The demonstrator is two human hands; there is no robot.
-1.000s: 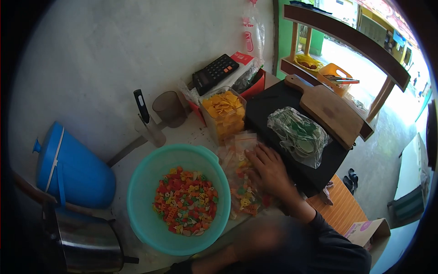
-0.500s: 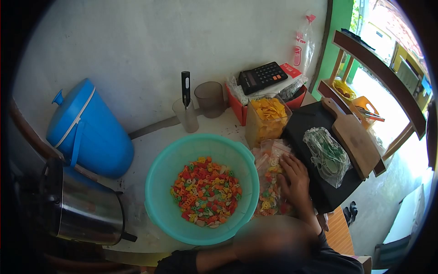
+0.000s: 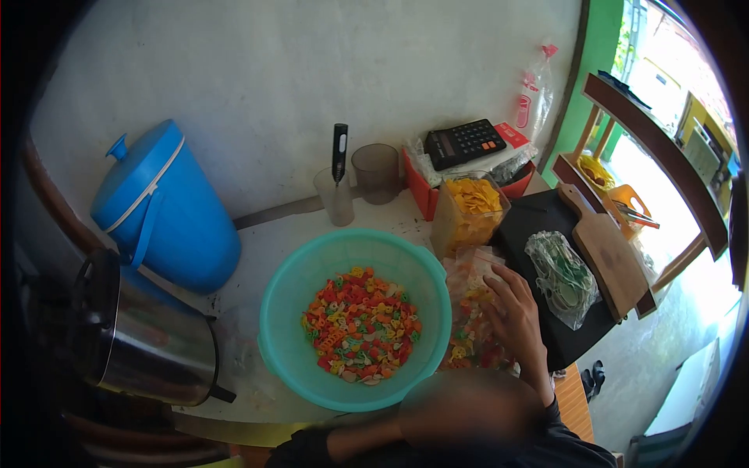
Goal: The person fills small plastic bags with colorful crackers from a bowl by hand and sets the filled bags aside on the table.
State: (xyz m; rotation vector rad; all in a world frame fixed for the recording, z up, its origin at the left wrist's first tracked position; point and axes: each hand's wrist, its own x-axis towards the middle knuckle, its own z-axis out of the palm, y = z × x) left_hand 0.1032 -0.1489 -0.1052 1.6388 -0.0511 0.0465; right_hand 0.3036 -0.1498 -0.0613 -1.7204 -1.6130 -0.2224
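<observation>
My right hand (image 3: 515,316) is over small clear plastic bags (image 3: 466,343) of colourful snack pieces, its fingers stretched out and apart. The bags lie against the right side of a large turquoise basin (image 3: 275,343). Loose red, orange, yellow and green shaped snack pieces (image 3: 363,324) cover the basin's bottom. My left forearm (image 3: 367,441) reaches in from the lower edge, below the basin. A blurred patch in front covers my left hand, hiding its fingers.
Behind the bags stands a clear container (image 3: 460,222) of yellow chips, near a red box (image 3: 421,183) topped by a calculator (image 3: 466,144). A cutting board (image 3: 612,249) and a wrapped green bundle (image 3: 563,277) lie right. A blue jug (image 3: 175,210) and metal pot (image 3: 160,339) stand left.
My right hand has lifted slightly off the bags, and its fingers are more spread. The whole view has shifted a little as my head moved.
</observation>
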